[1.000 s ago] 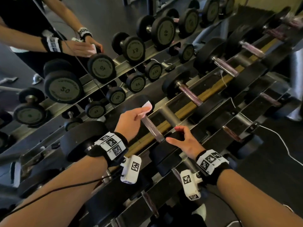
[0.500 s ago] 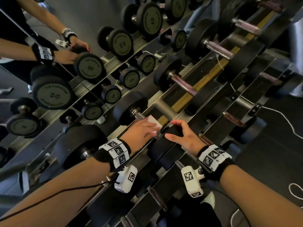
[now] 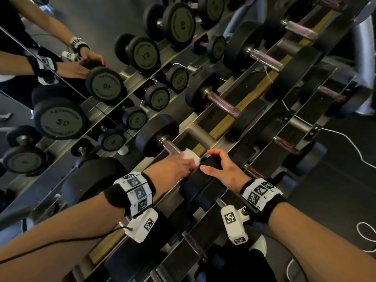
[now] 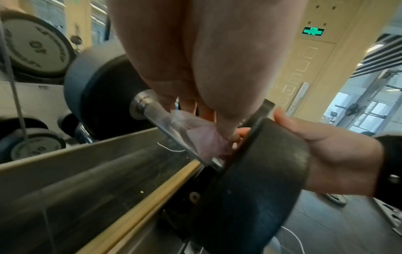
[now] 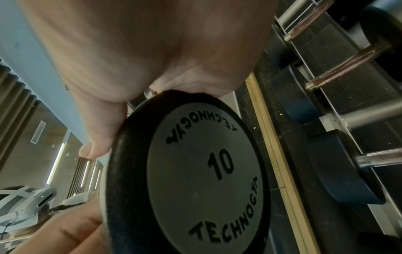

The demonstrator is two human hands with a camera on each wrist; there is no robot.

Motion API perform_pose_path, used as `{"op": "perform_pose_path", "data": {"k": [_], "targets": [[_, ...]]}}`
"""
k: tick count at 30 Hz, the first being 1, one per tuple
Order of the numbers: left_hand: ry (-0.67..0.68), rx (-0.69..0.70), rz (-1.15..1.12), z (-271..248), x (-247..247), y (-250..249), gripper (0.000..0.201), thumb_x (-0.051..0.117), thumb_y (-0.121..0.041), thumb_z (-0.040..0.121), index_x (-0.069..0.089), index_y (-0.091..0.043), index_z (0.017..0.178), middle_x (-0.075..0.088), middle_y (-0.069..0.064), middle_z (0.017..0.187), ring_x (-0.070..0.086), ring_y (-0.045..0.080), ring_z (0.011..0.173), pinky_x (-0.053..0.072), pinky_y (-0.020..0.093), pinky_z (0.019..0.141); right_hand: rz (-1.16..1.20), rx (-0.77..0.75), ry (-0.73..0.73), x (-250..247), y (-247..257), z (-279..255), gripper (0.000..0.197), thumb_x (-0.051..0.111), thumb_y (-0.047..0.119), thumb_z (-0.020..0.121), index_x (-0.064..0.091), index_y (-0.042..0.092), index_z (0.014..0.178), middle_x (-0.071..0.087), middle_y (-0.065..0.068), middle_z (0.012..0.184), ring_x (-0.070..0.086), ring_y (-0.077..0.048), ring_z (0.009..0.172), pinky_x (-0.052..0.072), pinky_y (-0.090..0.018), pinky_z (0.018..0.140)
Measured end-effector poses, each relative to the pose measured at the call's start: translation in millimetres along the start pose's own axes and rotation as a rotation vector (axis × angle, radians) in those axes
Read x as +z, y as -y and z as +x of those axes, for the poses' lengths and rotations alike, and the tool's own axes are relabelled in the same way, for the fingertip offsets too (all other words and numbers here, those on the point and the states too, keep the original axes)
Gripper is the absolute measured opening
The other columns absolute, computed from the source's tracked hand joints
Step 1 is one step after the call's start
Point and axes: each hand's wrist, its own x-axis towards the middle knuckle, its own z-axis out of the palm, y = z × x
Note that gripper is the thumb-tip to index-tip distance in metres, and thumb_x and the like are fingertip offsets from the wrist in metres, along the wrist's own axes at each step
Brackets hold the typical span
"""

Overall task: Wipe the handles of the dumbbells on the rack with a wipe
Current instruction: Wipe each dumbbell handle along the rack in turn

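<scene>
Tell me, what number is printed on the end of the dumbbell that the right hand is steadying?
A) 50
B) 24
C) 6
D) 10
D: in the right wrist view the grey end cap of the dumbbell under the right hand reads 10, while the left hand holds the wipe on its handle.
</scene>
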Motion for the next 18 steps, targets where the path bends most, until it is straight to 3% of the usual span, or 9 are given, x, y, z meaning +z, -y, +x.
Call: {"op": "perform_pose_path", "data": {"k": [2, 5, 7, 10, 12, 14, 16, 18], "targets": [[0.034, 0.017, 0.028, -0.8, -3.2, 5.8, 0.047, 0.041, -0.006, 0.102, 0.042, -0.016, 0.148, 0.031, 0.003, 0.159, 0.020, 0.024, 0.148, 0.009, 0.039, 0.119, -0.009, 0.003, 0.004, 0.0, 0.8, -0.8, 0.060, 0.076, 0.030, 0.084, 0.041, 0.031, 0.133, 0.054, -0.002, 0.122, 0.057, -0.024, 0.116, 0.048, -0.048, 0.103], [0.161, -0.072, 0.194, 2.5, -14.3, 25.0, 0.054, 0.037, -0.001, 0.101, 0.034, -0.021, 0.151, 0.014, -0.006, 0.164, 0.010, 0.020, 0.151, 0.010, 0.038, 0.122, -0.003, 0.002, 0.034, -2.3, 1.8, -2.0, 0.060, 0.075, 0.032, 0.084, 0.041, 0.032, 0.133, 0.053, -0.002, 0.122, 0.058, -0.023, 0.114, 0.050, -0.046, 0.101], [0.065, -0.146, 0.084, 2.4, -17.7, 25.7, 0.054, 0.038, 0.000, 0.101, 0.035, -0.019, 0.151, 0.019, -0.003, 0.163, 0.015, 0.021, 0.150, 0.014, 0.036, 0.121, -0.010, -0.002, 0.046, -3.5, 1.2, -2.3, 0.060, 0.076, 0.035, 0.083, 0.041, 0.034, 0.132, 0.052, -0.002, 0.124, 0.058, -0.022, 0.114, 0.050, -0.045, 0.101], [-0.041, -0.152, -0.076, 1.6, -9.2, 5.0, 0.046, 0.041, -0.015, 0.104, 0.041, -0.020, 0.149, 0.029, 0.007, 0.160, 0.021, 0.026, 0.148, 0.013, 0.040, 0.119, -0.019, -0.012, 0.042, -3.3, -1.3, -1.0, 0.059, 0.077, 0.038, 0.081, 0.042, 0.038, 0.129, 0.052, -0.002, 0.125, 0.058, -0.021, 0.114, 0.052, -0.045, 0.099], [0.015, -0.108, -0.077, 2.3, -3.3, -5.1, 0.047, 0.040, -0.014, 0.104, 0.039, -0.021, 0.150, 0.029, 0.010, 0.160, 0.022, 0.028, 0.147, 0.010, 0.042, 0.117, -0.034, -0.018, 0.032, -2.9, -2.1, 0.7, 0.059, 0.078, 0.042, 0.079, 0.043, 0.041, 0.127, 0.053, -0.001, 0.124, 0.059, -0.020, 0.112, 0.053, -0.045, 0.098], [0.085, -0.151, -0.133, 3.1, -7.1, -3.3, 0.046, 0.037, -0.018, 0.106, 0.038, -0.026, 0.151, 0.027, 0.007, 0.161, 0.023, 0.026, 0.148, 0.016, 0.041, 0.118, -0.038, -0.012, 0.040, -3.7, -1.9, 1.8, 0.063, 0.080, 0.049, 0.074, 0.044, 0.044, 0.125, 0.054, -0.001, 0.124, 0.060, -0.019, 0.112, 0.054, -0.045, 0.097], [0.056, -0.247, -0.309, 3.2, -17.5, 4.4, 0.040, 0.036, -0.024, 0.107, 0.046, -0.026, 0.145, 0.042, 0.007, 0.153, 0.039, 0.021, 0.140, 0.028, 0.035, 0.115, -0.048, -0.005, 0.050, -4.7, -1.0, 2.5, 0.068, 0.079, 0.058, 0.066, 0.044, 0.047, 0.123, 0.055, 0.001, 0.124, 0.060, -0.019, 0.112, 0.054, -0.046, 0.096], [-0.037, -0.282, -0.533, 2.3, -26.5, 10.8, 0.035, 0.037, -0.023, 0.107, 0.057, -0.017, 0.135, 0.061, 0.007, 0.132, 0.056, 0.016, 0.122, 0.041, 0.027, 0.107, -0.049, -0.003, 0.057, -4.9, -0.4, 2.9, 0.069, 0.079, 0.059, 0.064, 0.045, 0.047, 0.122, 0.055, 0.001, 0.124, 0.061, -0.021, 0.112, 0.054, -0.047, 0.096]]}}
